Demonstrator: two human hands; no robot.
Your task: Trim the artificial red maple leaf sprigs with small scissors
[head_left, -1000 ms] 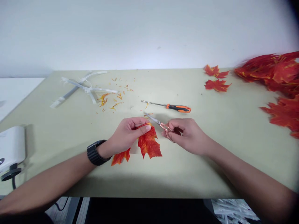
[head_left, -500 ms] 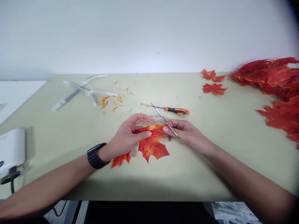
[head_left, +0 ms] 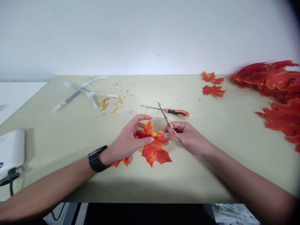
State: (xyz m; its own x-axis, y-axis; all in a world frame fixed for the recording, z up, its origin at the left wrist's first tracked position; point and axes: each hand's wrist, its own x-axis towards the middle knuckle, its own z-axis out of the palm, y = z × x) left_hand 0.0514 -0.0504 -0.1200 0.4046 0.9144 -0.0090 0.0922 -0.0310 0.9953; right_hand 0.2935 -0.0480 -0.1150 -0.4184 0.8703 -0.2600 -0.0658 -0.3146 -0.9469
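Note:
An orange-red maple leaf (head_left: 156,152) is held between both hands near the table's front. My left hand (head_left: 137,136) pinches its left side, thumb on top and the index finger curved above it. With thumb and fingertips, my right hand (head_left: 184,134) grips the leaf's upper right edge. That hand also holds slim metal scissors (head_left: 166,117), their tips pointing up and away. Part of another leaf (head_left: 122,161) shows below my left wrist. Behind the scissors lies a screwdriver (head_left: 177,112) with an orange and black handle.
Yellow and orange scraps (head_left: 104,103) lie left of centre, beside crossed translucent strips (head_left: 81,90). Two small leaves (head_left: 213,90) rest at the back right, near a large pile of red leaves (head_left: 276,79). A white device (head_left: 14,150) stands at the left edge.
The leaf has turned and shifted slightly down, and more of its upper lobe shows. The scissors have swung more upright and slightly right in my right hand.

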